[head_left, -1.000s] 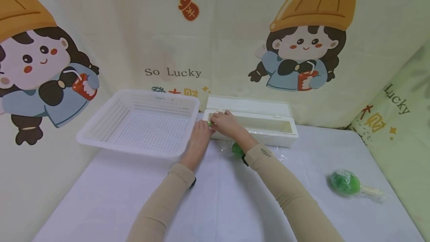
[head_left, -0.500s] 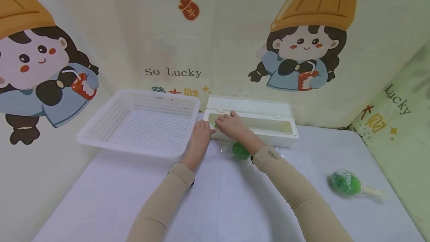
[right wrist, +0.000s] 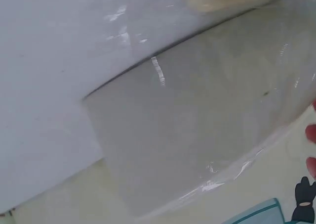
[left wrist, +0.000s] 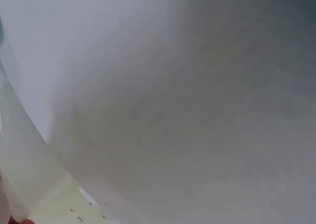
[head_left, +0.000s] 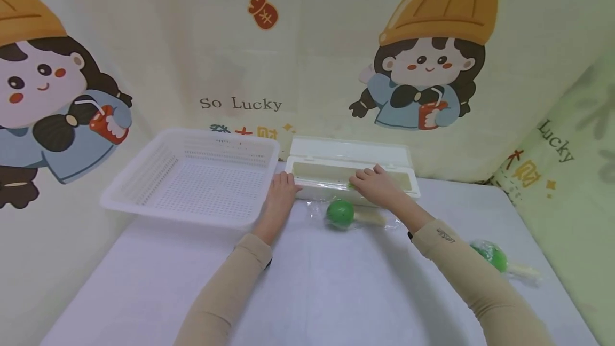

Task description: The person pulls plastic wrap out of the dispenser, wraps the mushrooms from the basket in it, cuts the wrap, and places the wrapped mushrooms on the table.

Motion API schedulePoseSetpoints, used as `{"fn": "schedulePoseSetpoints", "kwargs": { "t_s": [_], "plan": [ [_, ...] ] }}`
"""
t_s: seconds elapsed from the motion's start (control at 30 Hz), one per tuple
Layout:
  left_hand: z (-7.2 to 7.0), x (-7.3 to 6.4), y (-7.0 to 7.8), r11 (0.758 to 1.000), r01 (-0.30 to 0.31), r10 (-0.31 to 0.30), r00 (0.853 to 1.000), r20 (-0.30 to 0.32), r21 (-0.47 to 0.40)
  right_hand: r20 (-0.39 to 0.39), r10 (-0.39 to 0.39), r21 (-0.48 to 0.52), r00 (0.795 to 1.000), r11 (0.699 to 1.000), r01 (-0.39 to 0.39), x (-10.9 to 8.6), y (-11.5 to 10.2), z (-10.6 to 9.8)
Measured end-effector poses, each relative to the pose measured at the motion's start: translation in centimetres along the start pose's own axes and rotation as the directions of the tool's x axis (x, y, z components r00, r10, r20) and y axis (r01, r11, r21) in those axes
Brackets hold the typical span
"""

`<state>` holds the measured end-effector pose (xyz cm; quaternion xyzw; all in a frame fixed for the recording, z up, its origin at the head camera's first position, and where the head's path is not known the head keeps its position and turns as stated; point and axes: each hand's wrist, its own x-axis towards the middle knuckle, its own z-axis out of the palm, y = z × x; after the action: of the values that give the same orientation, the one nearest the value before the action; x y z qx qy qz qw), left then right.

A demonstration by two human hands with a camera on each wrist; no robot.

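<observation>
A long white cling film box (head_left: 312, 192) stands at the back of the table, its lid (head_left: 351, 149) tilted up behind it. My left hand (head_left: 281, 202) holds the box's left end, thumb toward the front. My right hand (head_left: 379, 188) pinches a small green slider (head_left: 352, 186) on the front rim, right of the middle. Red fingernails (right wrist: 311, 133) show at the edge of the right wrist view, beside the box front. Before the box lies a green maraca (head_left: 340, 214) with a pale handle, on clear film. The left wrist view is mostly blurred.
A white perforated basket (head_left: 144, 204) stands left of the box, close to my left hand. A second green maraca (head_left: 497, 257), wrapped in clear film, lies at the right, partly behind my right sleeve. A printed curtain (head_left: 326, 68) hangs behind the table.
My right hand has slid the green slider rightward along the rim from the box's left end. The front maraca is now uncovered. My left hand keeps its place at the box.
</observation>
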<state>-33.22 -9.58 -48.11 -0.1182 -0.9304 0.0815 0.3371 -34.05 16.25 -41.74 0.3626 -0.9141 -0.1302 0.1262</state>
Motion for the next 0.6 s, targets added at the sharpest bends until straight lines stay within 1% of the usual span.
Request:
{"fn": "schedulePoseSetpoints", "kwargs": {
  "t_s": [0.1, 0.17, 0.3, 0.4, 0.5, 0.6],
  "plan": [
    [0.1, 0.0, 0.0, 1.000, -0.021, 0.021, 1.000, -0.015, -0.002, 0.042, 0.008, 0.001, 0.999, 1.000, -0.008, -1.3, 1.0, 0.2],
    [0.1, 0.0, 0.0, 1.000, -0.027, 0.027, 1.000, -0.012, 0.011, 0.058, 0.007, -0.009, 0.998, 1.000, -0.007, -2.2, 1.6, 0.1],
    [0.1, -0.2, -0.1, 1.000, -0.011, 0.011, 1.000, 0.019, 0.027, 0.049, 0.015, -0.046, 0.999, 0.999, -0.013, -4.7, 3.0, -0.4],
    [0.0, -0.1, -0.1, 1.000, -0.006, 0.007, 1.000, 0.026, -0.008, 0.029, 0.011, -0.060, 1.000, 0.998, -0.009, -6.2, 3.8, -0.6],
    [0.0, -0.1, 0.0, 0.999, -0.019, 0.020, 0.999, 0.028, -0.034, 0.018, -0.010, -0.066, 1.000, 0.998, 0.011, -6.8, 4.3, -0.7],
    [-0.1, 0.0, 0.1, 0.999, -0.024, 0.025, 1.000, 0.015, -0.032, 0.037, -0.032, -0.091, 0.999, 0.995, 0.036, -7.0, 4.8, -0.7]
  ]
}}
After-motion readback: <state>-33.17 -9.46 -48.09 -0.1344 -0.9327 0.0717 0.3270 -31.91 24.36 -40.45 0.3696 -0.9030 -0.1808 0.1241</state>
